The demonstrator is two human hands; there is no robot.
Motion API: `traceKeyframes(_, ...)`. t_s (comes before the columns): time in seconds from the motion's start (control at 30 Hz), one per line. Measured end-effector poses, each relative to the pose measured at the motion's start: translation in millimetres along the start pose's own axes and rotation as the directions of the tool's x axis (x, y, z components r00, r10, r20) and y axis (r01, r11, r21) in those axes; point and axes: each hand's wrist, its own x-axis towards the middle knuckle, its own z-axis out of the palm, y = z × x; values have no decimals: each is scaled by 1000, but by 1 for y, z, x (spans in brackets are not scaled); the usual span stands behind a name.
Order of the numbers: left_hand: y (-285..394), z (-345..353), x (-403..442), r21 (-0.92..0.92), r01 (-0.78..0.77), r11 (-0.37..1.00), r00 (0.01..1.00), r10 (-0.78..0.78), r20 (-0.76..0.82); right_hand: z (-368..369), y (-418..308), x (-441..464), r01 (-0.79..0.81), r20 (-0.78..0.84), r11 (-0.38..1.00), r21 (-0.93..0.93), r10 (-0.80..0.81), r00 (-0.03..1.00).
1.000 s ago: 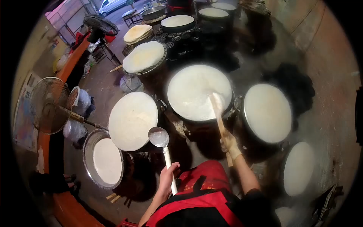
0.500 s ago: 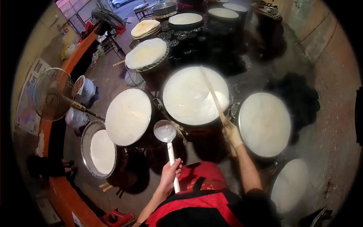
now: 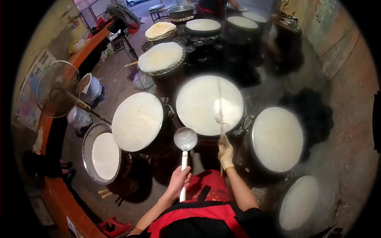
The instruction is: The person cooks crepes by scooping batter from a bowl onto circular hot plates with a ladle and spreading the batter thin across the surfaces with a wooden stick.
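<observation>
My left hand [image 3: 179, 180] is wrapped round the white handle of a ladle [image 3: 185, 139]. Its round bowl is held up just in front of the middle griddle, with a whitish film in it. My right hand [image 3: 225, 152], in a pale glove, grips a long thin wooden stick [image 3: 220, 97]. The stick reaches away from me over the white batter [image 3: 196, 105] that covers the middle round griddle. A shiny wet patch shows on the batter beside the stick. Whether the stick touches the batter I cannot tell.
Batter-covered griddles stand at left [image 3: 137, 121], at right [image 3: 278, 139] and farther back. A metal basin [image 3: 88, 160] of white batter is at lower left. Flatbreads [image 3: 160, 29] are stacked at the back. A fan [image 3: 58, 89] stands left. Another person's hand [image 3: 235, 4] shows at the far end.
My right hand has moved left and closer to me, and the stick has swung from slanting to nearly straight ahead. The ladle sits slightly farther right. The view has shifted a little.
</observation>
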Motion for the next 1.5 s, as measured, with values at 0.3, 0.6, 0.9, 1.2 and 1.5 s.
traceKeyframes(0.3,0,-10,12,58,-162,985,986,164,-30,-5,24,-27,133,-154,990,-43,-138,978)
traceKeyframes(0.6,14,-29,33,32,-31,999,992,26,125,-35,-14,23,-183,-4,976,119,184,983)
traceKeyframes(0.9,60,-8,182,280,-205,938,979,192,72,-56,36,-61,-15,-198,983,182,51,979)
traceKeyframes(1.2,76,27,230,-323,399,858,874,-250,416,3,-50,-58,-640,196,688,343,613,765)
traceKeyframes(1.5,131,-16,92,-197,517,833,816,-409,409,6,8,-69,-11,-3,993,-121,11,1000)
